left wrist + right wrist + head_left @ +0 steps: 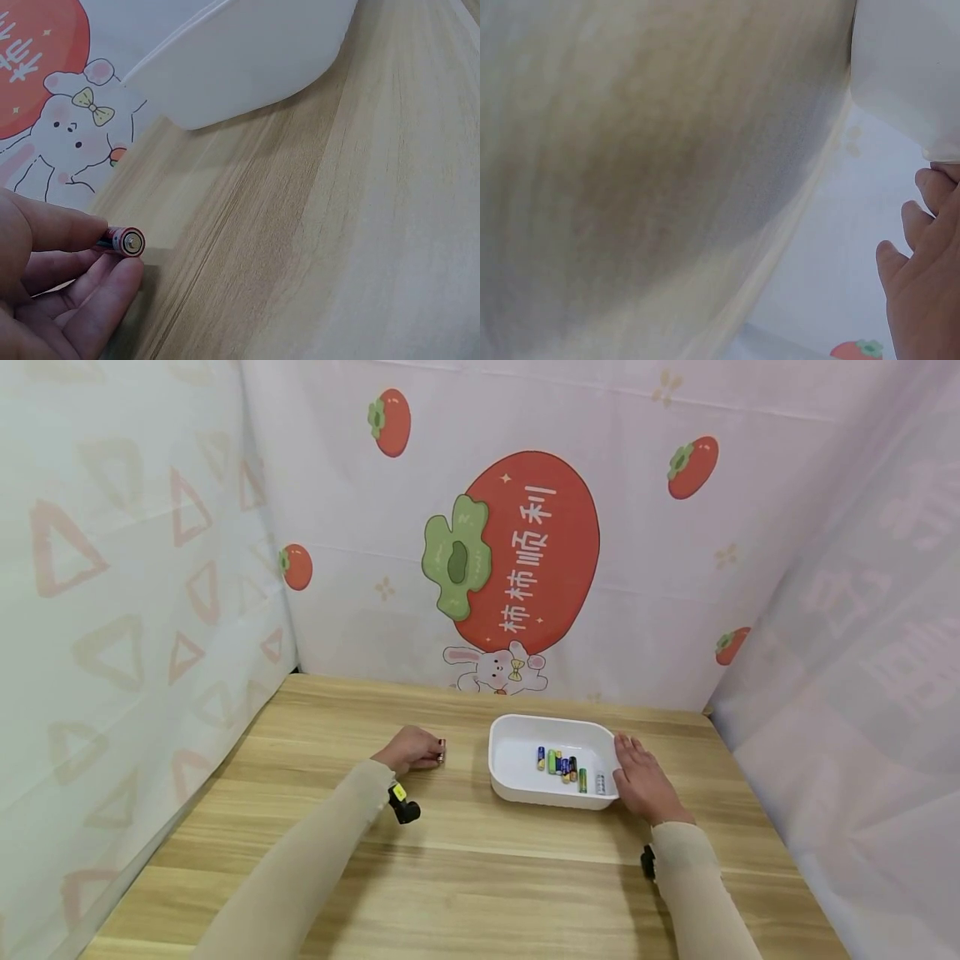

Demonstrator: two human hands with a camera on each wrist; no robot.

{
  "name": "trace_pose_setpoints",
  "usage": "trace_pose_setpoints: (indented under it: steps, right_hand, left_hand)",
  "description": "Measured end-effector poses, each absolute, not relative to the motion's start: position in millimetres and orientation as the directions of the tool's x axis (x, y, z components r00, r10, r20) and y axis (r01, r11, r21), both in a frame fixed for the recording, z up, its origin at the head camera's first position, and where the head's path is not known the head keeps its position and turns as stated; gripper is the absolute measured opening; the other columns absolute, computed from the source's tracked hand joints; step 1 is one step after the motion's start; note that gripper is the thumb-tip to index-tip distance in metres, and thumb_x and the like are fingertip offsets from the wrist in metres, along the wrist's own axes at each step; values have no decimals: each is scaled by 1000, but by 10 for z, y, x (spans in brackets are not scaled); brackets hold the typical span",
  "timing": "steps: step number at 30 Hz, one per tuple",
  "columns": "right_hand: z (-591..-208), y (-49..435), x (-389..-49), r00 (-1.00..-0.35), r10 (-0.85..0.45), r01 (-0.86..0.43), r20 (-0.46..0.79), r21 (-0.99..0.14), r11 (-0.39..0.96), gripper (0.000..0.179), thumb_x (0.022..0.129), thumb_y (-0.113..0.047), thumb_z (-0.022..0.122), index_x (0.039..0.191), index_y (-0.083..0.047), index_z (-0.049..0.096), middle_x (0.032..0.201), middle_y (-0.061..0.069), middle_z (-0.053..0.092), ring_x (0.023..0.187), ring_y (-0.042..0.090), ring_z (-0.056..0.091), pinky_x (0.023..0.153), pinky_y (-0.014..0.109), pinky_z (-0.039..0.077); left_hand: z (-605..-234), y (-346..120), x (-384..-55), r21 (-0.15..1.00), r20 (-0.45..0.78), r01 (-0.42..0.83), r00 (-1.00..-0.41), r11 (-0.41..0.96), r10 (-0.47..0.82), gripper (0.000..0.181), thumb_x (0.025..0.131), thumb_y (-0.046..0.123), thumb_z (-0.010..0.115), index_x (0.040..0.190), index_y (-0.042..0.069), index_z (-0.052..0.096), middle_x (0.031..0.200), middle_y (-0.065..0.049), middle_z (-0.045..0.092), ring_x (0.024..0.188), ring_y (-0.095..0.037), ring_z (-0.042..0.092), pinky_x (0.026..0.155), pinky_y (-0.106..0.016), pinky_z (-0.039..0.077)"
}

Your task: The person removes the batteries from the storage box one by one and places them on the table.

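On the left of the table, my left hand pinches a small battery between thumb and fingertips. Its end with the metal terminal faces the left wrist camera, and its wrapper looks dark with red. A white plastic bin stands to the right of that hand. Inside it lie several batteries in blue, green, dark and silver, among them a green one and a silver one. My right hand rests against the bin's right end, fingers extended along the rim.
The wooden table runs back to a cloth backdrop printed with persimmons and a rabbit. Pale cloth walls also close off the left and right sides. Small black cameras sit on both wrists.
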State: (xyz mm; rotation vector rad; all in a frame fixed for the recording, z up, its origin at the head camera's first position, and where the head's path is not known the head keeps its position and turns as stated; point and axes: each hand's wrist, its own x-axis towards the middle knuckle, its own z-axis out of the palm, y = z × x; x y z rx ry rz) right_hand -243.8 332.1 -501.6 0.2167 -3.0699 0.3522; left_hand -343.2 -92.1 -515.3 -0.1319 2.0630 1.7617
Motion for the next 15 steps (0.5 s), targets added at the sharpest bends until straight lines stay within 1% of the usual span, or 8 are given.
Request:
trace_pose_setpoints:
  steps: [4, 10, 15]
  right_hand:
    - [-5024, 3318, -2443, -990, -128, -137, 56, -237, 962, 59, 101, -18, 35, 151, 8, 15, 157, 25, 16, 143, 44, 10, 114, 58, 10]
    - [-5026, 3317, -2439, -991, -120, -130, 58, -246, 960, 60, 101, -18, 36, 151, 7, 15, 157, 24, 16, 143, 43, 10, 114, 58, 10]
    - [-5021, 3315, -2439, -992, -114, -122, 48, -253, 960, 60, 101, -18, 35, 151, 7, 15, 157, 25, 15, 143, 43, 10, 115, 58, 9]
  left_hand:
    - [-5113, -929, -3405, 921, -360, -320, -917, 221, 171, 22, 88, -2, 67, 107, -11, 66, 88, -15, 69, 72, -17, 67, 66, -28, 58]
    - [-5093, -884, -3385, 920, -336, -297, -933, 255, 127, 10, 85, -6, 68, 94, -11, 68, 82, -14, 70, 65, -18, 67, 60, -29, 58]
    - [-5112, -834, -3419, 896, -321, -272, -943, 350, 90, 8, 83, -4, 71, 89, -8, 69, 82, -14, 69, 59, -18, 65, 55, -29, 58]
